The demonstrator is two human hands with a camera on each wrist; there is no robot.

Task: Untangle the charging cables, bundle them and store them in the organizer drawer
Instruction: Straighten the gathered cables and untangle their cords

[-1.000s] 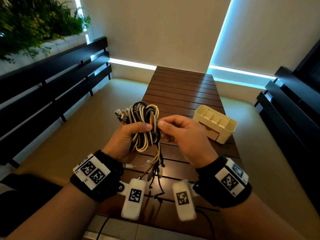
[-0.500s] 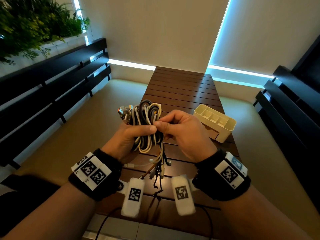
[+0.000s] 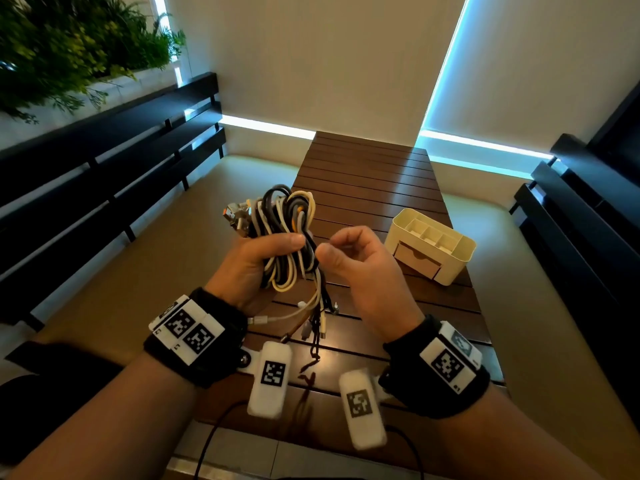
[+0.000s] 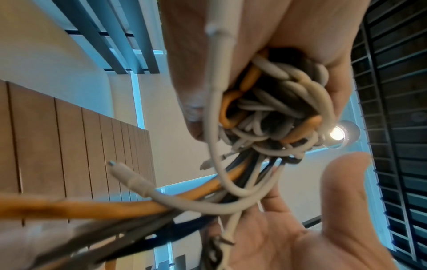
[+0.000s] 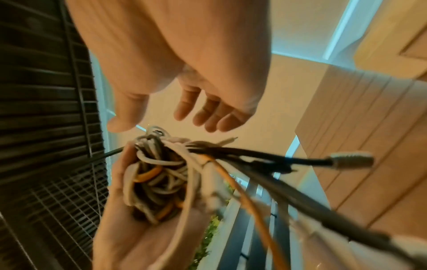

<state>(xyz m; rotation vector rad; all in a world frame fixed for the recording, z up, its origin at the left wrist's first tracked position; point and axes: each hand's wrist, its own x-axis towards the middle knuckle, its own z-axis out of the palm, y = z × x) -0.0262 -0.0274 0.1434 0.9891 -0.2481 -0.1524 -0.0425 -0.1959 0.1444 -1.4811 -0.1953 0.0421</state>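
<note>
A tangled bundle of white, black, grey and orange charging cables [image 3: 285, 233] is held above the slatted wooden table [image 3: 363, 174]. My left hand [image 3: 263, 252] grips the bundle round its middle, thumb across the front. Loose cable ends with plugs [image 3: 313, 327] hang below it. In the left wrist view the cable bundle [image 4: 272, 109] fills the fist, and in the right wrist view the cable bundle [image 5: 159, 175] lies in the left palm. My right hand [image 3: 353, 258] hovers just right of the bundle, fingers loosely curled, holding nothing. The cream organizer [image 3: 433, 251] stands to the right with its drawer [image 3: 417, 259] closed.
Dark slatted benches [image 3: 104, 174] run along the left and the right bench [image 3: 581, 220] along the other side. Green plants [image 3: 69, 46] sit at the upper left. Wrist camera units [image 3: 272, 379] hang below both wrists over the table's near edge.
My right hand has let go of the cables and drawn a little to the right, its fingers now apart. The left hand still holds the bundle in about the same place.
</note>
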